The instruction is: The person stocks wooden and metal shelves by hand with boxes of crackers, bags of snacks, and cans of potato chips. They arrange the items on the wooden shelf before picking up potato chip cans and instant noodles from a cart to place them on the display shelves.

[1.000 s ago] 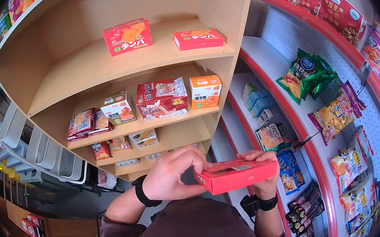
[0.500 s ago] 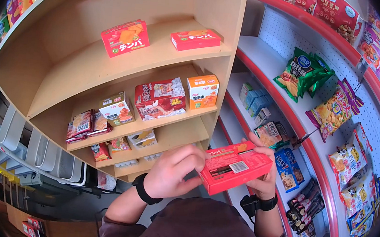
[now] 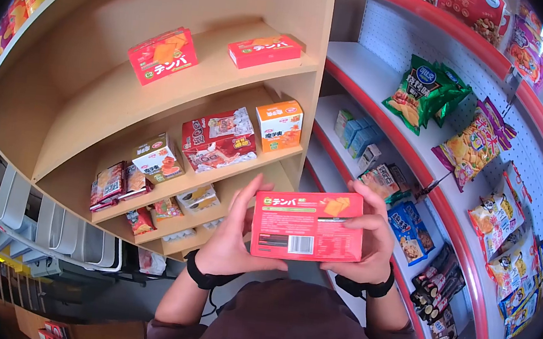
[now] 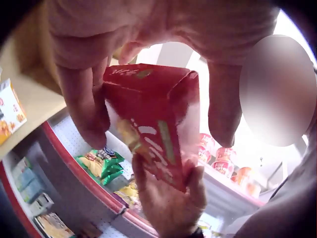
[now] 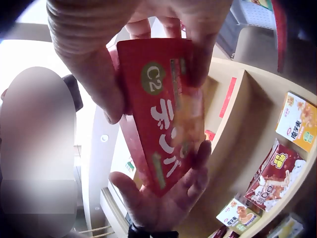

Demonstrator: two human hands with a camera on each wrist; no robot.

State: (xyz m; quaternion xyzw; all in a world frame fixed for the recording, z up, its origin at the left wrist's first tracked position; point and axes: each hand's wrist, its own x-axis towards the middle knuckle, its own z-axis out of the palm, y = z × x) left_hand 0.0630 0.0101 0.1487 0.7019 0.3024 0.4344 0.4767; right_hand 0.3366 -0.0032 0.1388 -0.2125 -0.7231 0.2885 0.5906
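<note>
In the head view I hold a red biscuit box (image 3: 282, 229) level in front of my chest, its printed back panel and barcode facing me. My left hand (image 3: 227, 241) cups the box's left end, with the thumb along the lower edge and the other fingers partly hidden behind. Around the right end is my right hand (image 3: 374, 250), one finger laid across the panel and the thumb below. The left wrist view shows the red box (image 4: 146, 96) with its front turned away from me. In the right wrist view a pale "C2" mark stands on the box (image 5: 131, 59).
On the top board of the wooden shelf (image 3: 92, 108) stand an upright red box (image 3: 164, 56) and a flat one (image 3: 264, 51). Lower boards hold an orange-and-white box (image 3: 279, 125) and other snacks. Red-edged racks with green snack bags (image 3: 418, 95) rise at the right.
The box has turned so its barcode panel faces me squarely. My left hand has spread from a bunched grasp at the corner to around the left end. The head view has shifted slightly right.
</note>
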